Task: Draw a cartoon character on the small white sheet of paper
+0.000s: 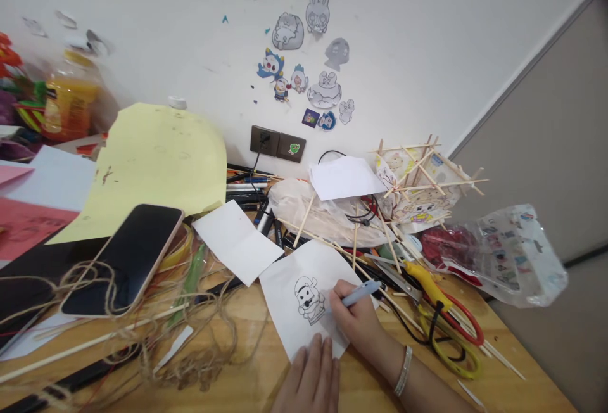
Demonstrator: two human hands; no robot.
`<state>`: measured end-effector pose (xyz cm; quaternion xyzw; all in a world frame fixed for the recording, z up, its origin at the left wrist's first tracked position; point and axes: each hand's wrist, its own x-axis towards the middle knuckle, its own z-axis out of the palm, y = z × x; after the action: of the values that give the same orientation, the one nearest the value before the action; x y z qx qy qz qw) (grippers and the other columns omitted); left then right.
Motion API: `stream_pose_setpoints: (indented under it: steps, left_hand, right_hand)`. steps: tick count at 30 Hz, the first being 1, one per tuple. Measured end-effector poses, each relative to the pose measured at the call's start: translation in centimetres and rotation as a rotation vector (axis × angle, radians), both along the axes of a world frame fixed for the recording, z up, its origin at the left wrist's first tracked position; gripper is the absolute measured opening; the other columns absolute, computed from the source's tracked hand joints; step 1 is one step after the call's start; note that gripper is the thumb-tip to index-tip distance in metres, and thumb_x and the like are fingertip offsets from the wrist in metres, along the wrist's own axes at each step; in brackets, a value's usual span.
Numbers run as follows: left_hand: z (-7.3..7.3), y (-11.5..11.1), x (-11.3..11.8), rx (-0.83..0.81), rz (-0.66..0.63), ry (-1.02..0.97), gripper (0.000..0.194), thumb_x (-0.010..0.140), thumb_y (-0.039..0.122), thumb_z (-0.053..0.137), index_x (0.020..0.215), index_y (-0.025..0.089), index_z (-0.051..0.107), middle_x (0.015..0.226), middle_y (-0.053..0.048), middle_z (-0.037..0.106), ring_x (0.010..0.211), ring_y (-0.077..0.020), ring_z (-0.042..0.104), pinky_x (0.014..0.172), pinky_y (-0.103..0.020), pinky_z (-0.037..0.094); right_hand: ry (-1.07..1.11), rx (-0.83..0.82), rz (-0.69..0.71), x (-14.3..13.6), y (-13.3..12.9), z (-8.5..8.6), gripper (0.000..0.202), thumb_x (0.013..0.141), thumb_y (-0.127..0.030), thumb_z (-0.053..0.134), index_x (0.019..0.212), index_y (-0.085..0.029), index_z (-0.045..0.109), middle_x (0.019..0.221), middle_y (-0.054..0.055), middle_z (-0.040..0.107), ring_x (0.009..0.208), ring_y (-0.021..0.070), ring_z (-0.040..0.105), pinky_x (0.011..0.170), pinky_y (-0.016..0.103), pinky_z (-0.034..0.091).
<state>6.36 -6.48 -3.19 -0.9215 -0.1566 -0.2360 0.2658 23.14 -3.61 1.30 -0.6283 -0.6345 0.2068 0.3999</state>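
Observation:
A sheet of white paper (280, 296) lies tilted on the wooden table, bearing a black-line drawing of a cartoon figure (308, 299). My right hand (354, 315) is closed around a light blue pen (361, 292), beside the drawing's right side; the pen's tip is hidden by my fingers. Flat across the paper's lower edge rests my left hand (311, 375), fingers stretched out and holding nothing. A second blank white sheet (237, 242) lies to the upper left of the drawing.
Left are a phone (126, 261), tangled twine (204, 349) and yellow paper (166, 159). Scissors (456, 337), a yellow-handled tool (427, 283) and a clear plastic bag (508, 254) lie right. Behind stand a stick frame (422, 178) and the stickered wall (403, 39).

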Motion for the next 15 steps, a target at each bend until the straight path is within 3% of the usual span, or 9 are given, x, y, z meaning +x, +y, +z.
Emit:
stream_pose_setpoints:
  steps: [9,15]
  left_hand:
    - [0.58,0.14,0.03,0.013,0.006,-0.021,0.032,0.098,0.029,0.037,0.11,0.016,0.064,0.111,-0.003,0.067,0.1,-0.0194,0.06,0.085,-0.034,0.037]
    - [-0.04,0.15,0.12,0.015,-0.001,-0.055,0.029,0.096,0.025,0.04,0.11,0.015,0.062,0.111,-0.004,0.067,0.101,-0.0203,0.059,0.087,-0.035,0.035]
  right_hand:
    - [-0.01,0.003,-0.042,0.03,0.16,-0.03,0.029,0.078,-0.033,0.041,0.054,-0.025,0.026,0.049,-0.007,0.027,0.047,0.0116,0.031,0.047,0.025,0.026]
    - [0.019,0.02,-0.068,-0.01,0.17,0.08,0.03,0.078,-0.033,0.04,0.054,-0.025,0.024,0.049,-0.008,0.026,0.047,0.0112,0.031,0.046,0.024,0.025]
